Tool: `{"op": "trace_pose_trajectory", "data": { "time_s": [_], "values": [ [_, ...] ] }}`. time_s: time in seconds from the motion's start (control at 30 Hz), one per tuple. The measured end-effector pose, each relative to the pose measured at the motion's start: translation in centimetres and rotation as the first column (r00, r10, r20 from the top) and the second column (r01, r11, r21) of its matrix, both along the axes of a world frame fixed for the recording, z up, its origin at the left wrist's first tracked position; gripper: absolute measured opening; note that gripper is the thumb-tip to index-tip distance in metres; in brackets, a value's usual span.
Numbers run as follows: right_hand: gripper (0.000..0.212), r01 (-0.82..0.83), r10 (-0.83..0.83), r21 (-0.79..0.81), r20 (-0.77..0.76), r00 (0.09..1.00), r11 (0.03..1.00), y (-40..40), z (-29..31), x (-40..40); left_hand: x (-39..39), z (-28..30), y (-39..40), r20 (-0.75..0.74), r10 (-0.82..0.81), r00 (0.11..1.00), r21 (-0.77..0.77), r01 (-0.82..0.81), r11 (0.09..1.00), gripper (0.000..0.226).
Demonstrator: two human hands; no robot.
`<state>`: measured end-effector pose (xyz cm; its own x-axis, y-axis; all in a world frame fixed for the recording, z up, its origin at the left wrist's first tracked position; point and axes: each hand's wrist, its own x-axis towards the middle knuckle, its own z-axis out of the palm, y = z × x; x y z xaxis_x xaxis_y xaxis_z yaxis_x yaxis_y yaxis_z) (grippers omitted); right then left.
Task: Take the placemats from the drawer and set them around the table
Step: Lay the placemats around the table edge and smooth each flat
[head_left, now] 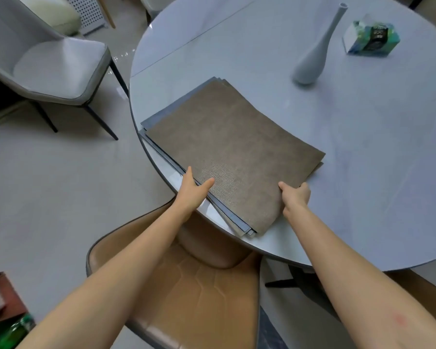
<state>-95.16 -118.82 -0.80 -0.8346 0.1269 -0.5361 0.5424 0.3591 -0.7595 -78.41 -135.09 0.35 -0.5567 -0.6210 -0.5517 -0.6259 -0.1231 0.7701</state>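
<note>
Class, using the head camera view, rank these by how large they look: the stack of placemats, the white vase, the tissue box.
1. Stack of placemats, largest.
2. White vase.
3. Tissue box, smallest; it lies farther from the camera, so its true size is unsure.

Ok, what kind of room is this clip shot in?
Most likely a home dining area: a round table with a slim vase and a tissue box on it, upholstered dining chairs pulled up around it, and a stack of placemats at the table's edge.

Brown woven-look top placemat (233,149) over slate-blue ones, on a pale grey surface (363,147). Pale grey-blue vase (312,59); green, blue and white tissue box (371,37). Tan hexagon-stitched chair (186,285), light grey chair (56,66).
</note>
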Motion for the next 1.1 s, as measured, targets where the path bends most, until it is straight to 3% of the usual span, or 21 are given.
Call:
{"op": "trace_pose_trajectory", "data": {
  "time_s": [0.13, 0.27, 0.4, 0.5, 0.57, 0.63, 0.67, 0.73, 0.8, 0.9, 0.97, 1.1],
  "values": [
    [0.024, -0.262, 0.233, 0.186, 0.162, 0.959, 0.947, 2.4, 1.2, -1.3, -0.3, 0.6, 1.7, 0.012, -0.029, 1.000, 0.017, 0.028, 0.999, 0.085],
    [0.021, -0.465, 0.424, 0.195, 0.217, 0.879, 0.864, 3.9, 2.5, 0.0, -0.3, 1.1, 2.9, 0.064, -0.097, 0.993, -0.022, 0.099, 0.995, 0.081],
    [0.034, -0.392, 0.381, 0.044, 0.155, 0.911, 0.919, 3.1, 3.4, 0.3, 0.0, 1.3, 2.8, 0.119, -0.164, 0.979, -0.016, 0.167, 0.986, 0.078],
    [0.014, -0.388, 0.386, 0.001, 0.105, 0.916, 0.922, 1.9, 4.1, 1.2, 0.3, 1.2, 2.8, 0.086, -0.144, 0.986, -0.005, 0.145, 0.989, 0.081],
    [0.015, -0.350, 0.350, 0.000, 0.024, 0.937, 0.937, 1.5, 5.2, 1.1, 0.5, 1.2, 2.5, 0.010, -0.050, 0.999, 0.016, 0.049, 0.999, 0.086],
    [0.014, -0.292, 0.290, -0.007, -0.091, 0.953, 0.956, 1.7, 7.2, 0.2, -0.2, 1.6, 1.6, -0.108, 0.169, 0.980, 0.138, -0.153, 0.978, 0.088],
    [0.016, -0.274, 0.272, 0.009, -0.147, 0.951, 0.962, 2.2, 8.5, -0.3, -0.9, 1.9, 1.0, -0.132, 0.319, 0.938, 0.252, -0.280, 0.926, 0.084],
    [0.021, -0.243, 0.242, 0.024, -0.236, 0.941, 0.970, 3.7, 10.5, -0.8, -2.8, 2.6, 0.5, -0.069, 0.557, 0.827, 0.520, -0.447, 0.728, 0.069],
    [0.022, -0.230, 0.215, -0.017, -0.291, 0.932, 0.973, 6.1, 12.3, -0.8, -4.1, 3.8, 1.3, 0.007, 0.620, 0.785, 0.697, -0.448, 0.560, 0.058],
    [0.020, -0.227, 0.200, -0.036, -0.351, 0.915, 0.973, 10.3, 14.2, -1.0, -5.0, 5.0, 3.8, -0.019, 0.616, 0.787, 0.811, -0.348, 0.470, 0.051],
    [0.021, -0.259, 0.238, -0.016, -0.349, 0.907, 0.966, 13.6, 15.1, -1.1, -5.8, 5.9, 5.4, -0.080, 0.581, 0.810, 0.808, -0.288, 0.513, 0.058],
    [0.024, -0.269, 0.248, -0.070, -0.221, 0.943, 0.961, 21.4, 16.1, -1.8, -8.0, 8.2, 9.4, -0.187, 0.330, 0.925, 0.668, -0.127, 0.733, 0.063]
  ]
}}
